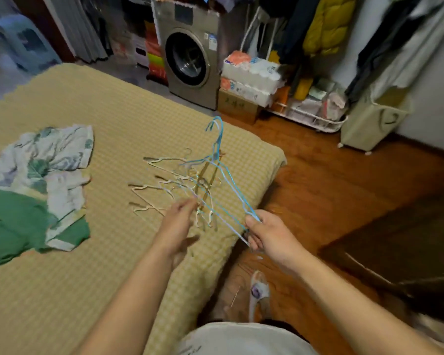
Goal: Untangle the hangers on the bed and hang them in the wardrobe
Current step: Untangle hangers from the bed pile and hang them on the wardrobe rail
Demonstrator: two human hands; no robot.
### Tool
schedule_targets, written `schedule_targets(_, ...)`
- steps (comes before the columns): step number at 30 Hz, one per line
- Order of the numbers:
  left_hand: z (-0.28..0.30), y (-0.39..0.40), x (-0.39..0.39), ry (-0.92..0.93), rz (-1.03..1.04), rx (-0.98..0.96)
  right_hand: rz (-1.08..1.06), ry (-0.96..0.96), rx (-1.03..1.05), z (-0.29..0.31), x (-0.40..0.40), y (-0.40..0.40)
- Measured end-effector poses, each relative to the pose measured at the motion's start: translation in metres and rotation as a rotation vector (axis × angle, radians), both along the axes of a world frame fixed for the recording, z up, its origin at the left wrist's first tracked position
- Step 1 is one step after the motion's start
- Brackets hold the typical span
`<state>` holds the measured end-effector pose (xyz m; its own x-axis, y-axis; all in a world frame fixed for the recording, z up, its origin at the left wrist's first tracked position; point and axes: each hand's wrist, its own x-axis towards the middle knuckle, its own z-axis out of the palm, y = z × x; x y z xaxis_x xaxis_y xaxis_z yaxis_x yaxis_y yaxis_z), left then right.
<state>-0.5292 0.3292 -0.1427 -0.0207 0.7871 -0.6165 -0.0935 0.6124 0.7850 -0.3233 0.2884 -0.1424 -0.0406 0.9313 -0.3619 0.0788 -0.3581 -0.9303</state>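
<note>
A tangle of thin wire hangers [169, 180], cream and gold, lies on the yellow checked bed [92, 252] near its right corner. Blue hangers [219, 149] rise out of the tangle, hooks pointing up and away. My right hand [267, 233] grips the blue hangers by one shoulder end, just off the bed's edge. My left hand [177, 224] reaches into the pile, its fingertips at the cream and gold wires; whether it pinches one is unclear. The wardrobe rail with hanging clothes [326, 24] stands at the far right.
Crumpled floral and green clothes [41, 180] lie on the bed's left side. A washing machine [190, 60] stands beyond the bed, with stacked tissue packs [251, 75], a white wire rack [315, 119] and a fabric bin [369, 121] along the wall. A dark wooden cabinet [405, 242] stands on the wooden floor at the right.
</note>
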Motion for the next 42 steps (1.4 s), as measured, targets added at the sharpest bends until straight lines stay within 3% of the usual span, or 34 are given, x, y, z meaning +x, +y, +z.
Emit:
schedule_targets(2,0.012,-0.033,0.078,-0.252,-0.155,-0.041,-0.157,-0.123,0.017,-0.002,0.002,-0.019)
schedule_targets(3,0.016,-0.045,0.109,-0.259,-0.222,0.0,-0.234,-0.193,0.023,-0.001,0.003,-0.028)
schedule_targets(6,0.017,-0.054,0.176,-0.058,-0.365,0.146,-0.455,-0.324,0.032,0.008,0.029,-0.053)
schedule_targets(8,0.02,-0.057,0.213,-0.053,-0.528,0.13,-0.548,-0.343,-0.027,0.012,0.065,-0.072)
schedule_targets(11,0.022,-0.073,0.264,-0.155,-0.707,-0.028,-0.681,-0.323,-0.1,0.003,0.114,-0.102)
schedule_targets(15,0.025,-0.113,0.342,-0.14,-0.872,-0.091,-0.855,-0.252,-0.123,0.001,0.173,-0.153)
schedule_targets(24,0.046,-0.193,0.5,-0.037,-1.056,0.051,-1.297,-0.179,0.038,0.014,0.303,-0.25)
schedule_targets(28,0.044,-0.197,0.547,0.09,-1.203,0.133,-1.599,-0.183,-0.048,0.016,0.354,-0.294)
schedule_targets(36,0.02,-0.158,0.619,0.115,-1.574,-0.155,-1.903,-0.165,-0.186,0.016,0.433,-0.328)
schedule_targets(42,0.014,-0.105,0.698,0.071,-1.779,-0.375,-2.068,-0.175,-0.197,0.028,0.477,-0.294)
